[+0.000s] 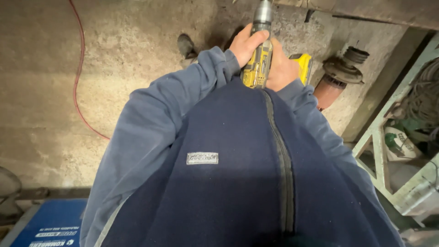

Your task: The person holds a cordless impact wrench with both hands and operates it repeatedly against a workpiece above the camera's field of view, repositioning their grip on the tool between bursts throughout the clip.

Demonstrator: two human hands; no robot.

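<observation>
Yellow-and-black cordless drill (259,57) held tight against chest, just above navy zip jacket (228,183). Long axis runs up-frame, away from body; grey chuck (264,13) points at concrete floor (128,68) near dark beam edge (366,11). Left hand (247,43) wrapped closed round drill body. Right hand (282,68) clamped on rear grip. Rust-brown power tool (336,80) lying on floor, right of drill. Red cable (78,77) on left. Pale green rack (393,155) at right holds coiled cable (423,98) and bags.
</observation>
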